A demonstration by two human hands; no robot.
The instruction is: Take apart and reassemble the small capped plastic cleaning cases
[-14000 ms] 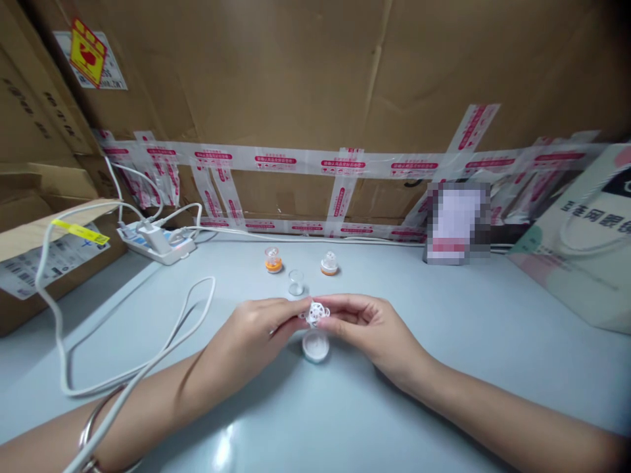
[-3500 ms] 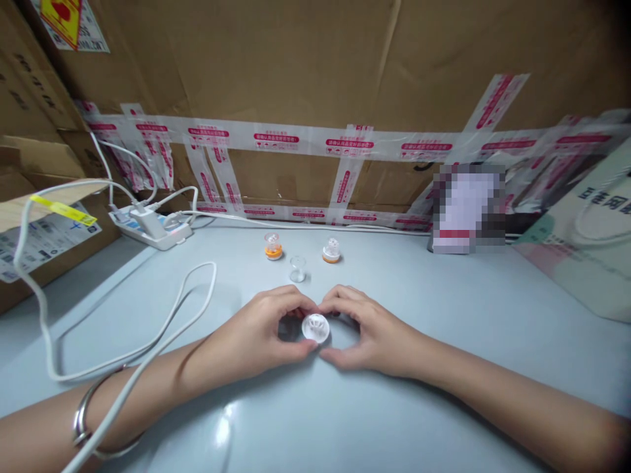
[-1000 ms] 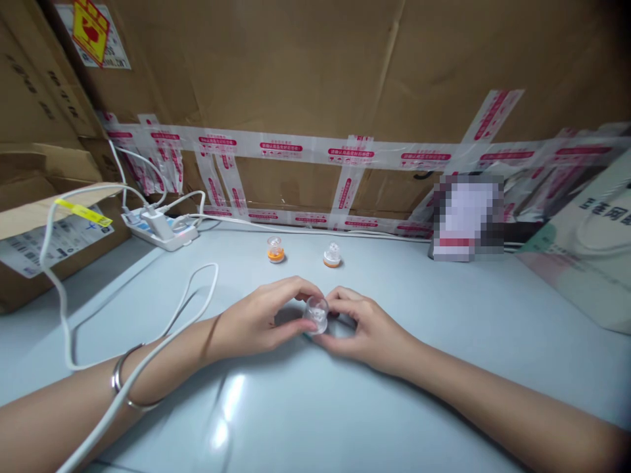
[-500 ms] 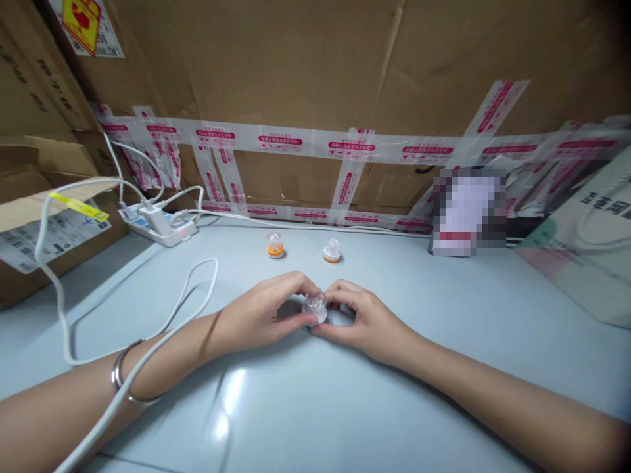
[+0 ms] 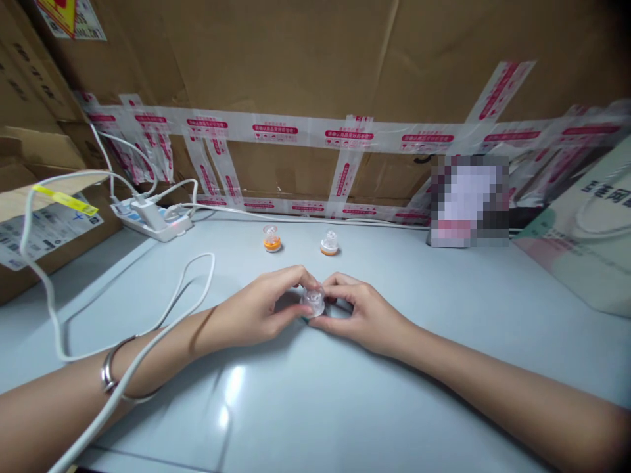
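A small clear domed piece [image 5: 313, 302] with a bit of green at its base is at the middle of the table. Thumb and fingers of my left hand [image 5: 269, 305] grip it from the left. On its right side, my right hand [image 5: 367, 315] pinches it low down with thumb and fingers. Behind the hands stand two similar small pieces: one with an orange and white base and clear top [image 5: 271, 240], and, to its right, one with a white and orange base [image 5: 330, 243].
A white power strip [image 5: 152, 220] with plugs and white cables is at the back left, beside an open cardboard box [image 5: 49, 230]. One cable [image 5: 121, 387] crosses over my left forearm. Large taped cardboard [image 5: 296, 59] stands behind. A blurred phone-like object [image 5: 458, 203] and a printed bag [image 5: 591, 230] are on the right.
The view has shifted slightly, so the scene sits a little higher and further left. My left thumb has moved slightly up on the clear piece. Both hands still hold it.
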